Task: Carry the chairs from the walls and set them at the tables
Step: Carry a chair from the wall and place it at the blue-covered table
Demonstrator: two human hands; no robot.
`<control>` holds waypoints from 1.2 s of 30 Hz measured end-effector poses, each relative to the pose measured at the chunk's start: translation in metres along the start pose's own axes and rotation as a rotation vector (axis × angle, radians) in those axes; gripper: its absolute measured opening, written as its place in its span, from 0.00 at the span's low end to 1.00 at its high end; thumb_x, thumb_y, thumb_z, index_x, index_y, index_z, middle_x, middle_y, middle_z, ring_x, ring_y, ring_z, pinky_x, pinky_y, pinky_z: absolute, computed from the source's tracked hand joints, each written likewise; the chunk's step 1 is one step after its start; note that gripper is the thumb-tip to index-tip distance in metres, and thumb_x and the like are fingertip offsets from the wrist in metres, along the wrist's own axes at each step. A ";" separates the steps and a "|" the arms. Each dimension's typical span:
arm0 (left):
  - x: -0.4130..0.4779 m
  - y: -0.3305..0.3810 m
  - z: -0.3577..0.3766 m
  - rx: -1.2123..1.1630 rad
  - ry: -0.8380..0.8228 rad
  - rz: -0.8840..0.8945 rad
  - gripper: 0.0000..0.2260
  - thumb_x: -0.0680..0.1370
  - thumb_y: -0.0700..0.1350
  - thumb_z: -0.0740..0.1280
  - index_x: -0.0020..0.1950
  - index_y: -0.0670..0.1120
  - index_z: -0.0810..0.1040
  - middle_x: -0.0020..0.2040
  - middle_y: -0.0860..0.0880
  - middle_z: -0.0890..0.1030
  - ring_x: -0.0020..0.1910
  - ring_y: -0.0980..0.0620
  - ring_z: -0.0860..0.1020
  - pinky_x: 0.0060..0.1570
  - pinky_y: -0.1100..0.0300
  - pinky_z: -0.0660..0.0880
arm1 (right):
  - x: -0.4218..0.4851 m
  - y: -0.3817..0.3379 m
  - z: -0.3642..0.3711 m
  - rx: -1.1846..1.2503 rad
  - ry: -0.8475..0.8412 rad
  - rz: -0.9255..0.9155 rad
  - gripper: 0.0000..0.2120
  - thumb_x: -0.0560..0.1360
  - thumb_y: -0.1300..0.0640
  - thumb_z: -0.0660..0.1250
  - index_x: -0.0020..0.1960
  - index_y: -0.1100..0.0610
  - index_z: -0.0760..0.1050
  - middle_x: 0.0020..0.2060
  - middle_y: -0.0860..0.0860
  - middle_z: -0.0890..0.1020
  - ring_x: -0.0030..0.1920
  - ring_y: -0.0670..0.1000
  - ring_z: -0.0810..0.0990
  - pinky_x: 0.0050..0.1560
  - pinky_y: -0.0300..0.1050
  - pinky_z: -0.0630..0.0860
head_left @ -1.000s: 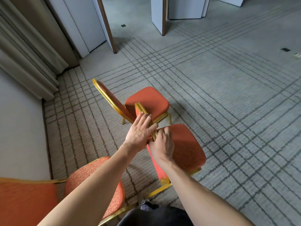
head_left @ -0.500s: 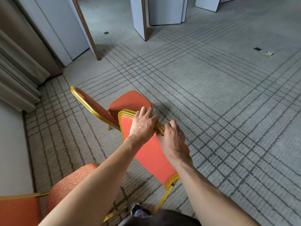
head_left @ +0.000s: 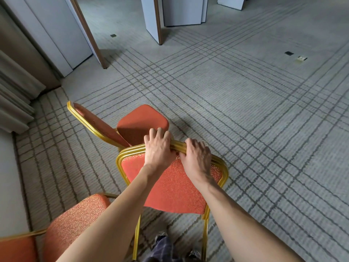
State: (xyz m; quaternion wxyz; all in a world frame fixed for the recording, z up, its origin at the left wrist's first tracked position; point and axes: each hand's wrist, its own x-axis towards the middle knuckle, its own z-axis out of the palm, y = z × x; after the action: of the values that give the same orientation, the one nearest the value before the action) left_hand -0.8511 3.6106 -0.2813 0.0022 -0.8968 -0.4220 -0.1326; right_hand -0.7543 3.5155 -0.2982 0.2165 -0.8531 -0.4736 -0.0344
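Note:
An orange banquet chair point(head_left: 173, 188) with a gold frame faces away from me, its padded back towards the camera. My left hand point(head_left: 158, 148) grips the top rail of its back, fingers curled over the gold bar. Just to the right, my right hand point(head_left: 197, 157) grips the same rail. A second orange chair point(head_left: 139, 121) stands right behind it on the carpet, its back to the left. A third chair point(head_left: 75, 218) sits at the lower left by the wall, partly under my left forearm.
Beige curtains point(head_left: 15, 103) and a white wall point(head_left: 9, 176) run along the left. White folding partition panels point(head_left: 179, 10) with brown edges stand at the back. Striped grey carpet point(head_left: 255, 110) stretches to the right, with small floor outlets point(head_left: 288, 53). My feet show at the bottom.
The gripped chair has swung round so its back now faces me squarely. Both hands stayed on the top rail, spreading slightly apart. The view has shifted right.

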 end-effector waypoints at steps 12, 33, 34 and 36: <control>0.035 -0.035 -0.002 -0.175 -0.151 -0.092 0.10 0.72 0.51 0.68 0.42 0.55 0.66 0.40 0.49 0.81 0.43 0.41 0.80 0.42 0.53 0.67 | 0.062 -0.030 0.012 0.010 -0.093 0.118 0.14 0.72 0.46 0.73 0.53 0.51 0.79 0.49 0.50 0.84 0.50 0.53 0.82 0.48 0.48 0.73; 0.038 -0.015 -0.014 -0.127 -0.258 0.147 0.14 0.73 0.60 0.63 0.43 0.50 0.78 0.42 0.48 0.84 0.41 0.44 0.81 0.38 0.57 0.70 | 0.035 -0.004 -0.012 -0.153 0.078 0.293 0.14 0.64 0.46 0.71 0.31 0.55 0.74 0.23 0.51 0.78 0.25 0.57 0.76 0.32 0.42 0.60; 0.039 -0.006 -0.015 -0.106 -0.255 0.192 0.15 0.73 0.60 0.63 0.45 0.50 0.79 0.43 0.47 0.84 0.43 0.43 0.82 0.40 0.56 0.72 | 0.028 0.003 -0.017 -0.160 0.095 0.335 0.14 0.64 0.46 0.72 0.31 0.55 0.75 0.24 0.52 0.78 0.26 0.58 0.77 0.32 0.42 0.61; 0.040 0.014 -0.016 -0.085 -0.258 0.288 0.17 0.73 0.61 0.62 0.48 0.49 0.80 0.45 0.47 0.85 0.44 0.42 0.83 0.41 0.55 0.73 | 0.014 0.019 -0.027 -0.177 0.156 0.397 0.13 0.62 0.46 0.73 0.31 0.55 0.76 0.23 0.52 0.78 0.26 0.58 0.77 0.31 0.42 0.63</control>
State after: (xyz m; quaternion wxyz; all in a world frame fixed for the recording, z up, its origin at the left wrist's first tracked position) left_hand -0.8198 3.6296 -0.2549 -0.0708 -0.9568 -0.2801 -0.0325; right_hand -0.7270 3.5076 -0.2767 0.1794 -0.9400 -0.2732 -0.0983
